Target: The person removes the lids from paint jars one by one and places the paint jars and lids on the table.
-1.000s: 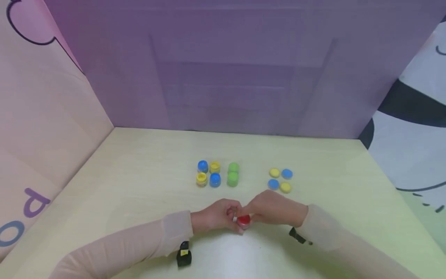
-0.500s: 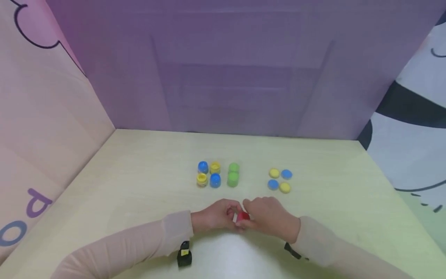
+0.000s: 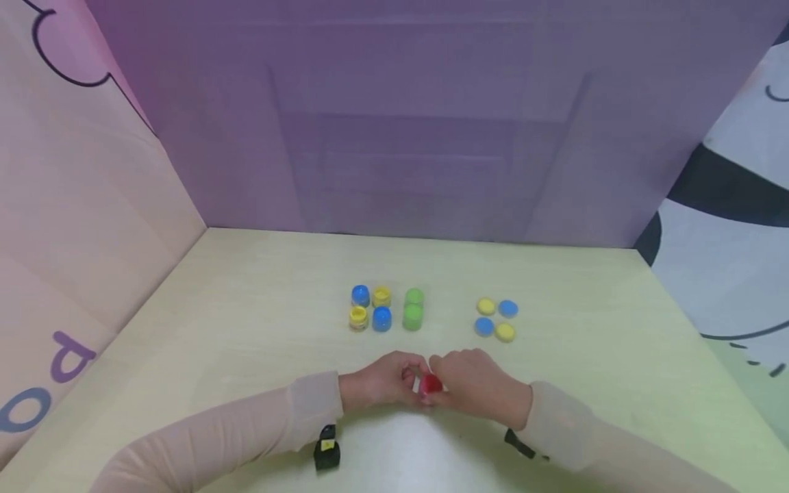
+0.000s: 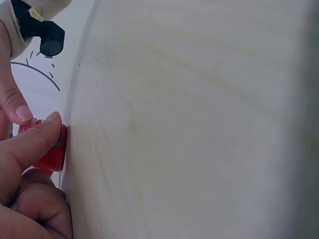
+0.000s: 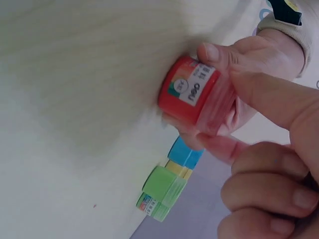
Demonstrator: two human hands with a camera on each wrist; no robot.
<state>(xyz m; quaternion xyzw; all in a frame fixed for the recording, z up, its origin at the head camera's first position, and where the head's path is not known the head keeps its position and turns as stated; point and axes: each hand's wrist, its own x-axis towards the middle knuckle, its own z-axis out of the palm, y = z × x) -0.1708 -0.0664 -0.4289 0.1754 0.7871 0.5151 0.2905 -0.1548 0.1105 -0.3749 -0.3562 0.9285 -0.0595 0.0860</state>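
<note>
A small red jar [image 3: 431, 385] is between both hands, low in the middle of the head view. My left hand [image 3: 385, 380] grips its labelled red body [image 5: 184, 92], with the thumb along the side in the left wrist view. Thumb and forefinger of my right hand [image 3: 483, 383] pinch the jar's translucent ribbed end [image 5: 218, 105]. The other right fingers are curled beside it in the right wrist view. Part of the jar is hidden behind the right thumb in the head view.
Beyond the hands stand two blue jars [image 3: 382, 319], two uncovered yellow jars [image 3: 358, 318] and two green jars [image 3: 413, 316]. Right of them lie flat yellow lids [image 3: 505, 332] and blue lids [image 3: 483, 326]. A purple panel [image 3: 407, 150] rises behind the table.
My right hand has turned on the red jar, its wrist swinging down toward the near edge, and its thumb now crosses the front. My left hand keeps its place.
</note>
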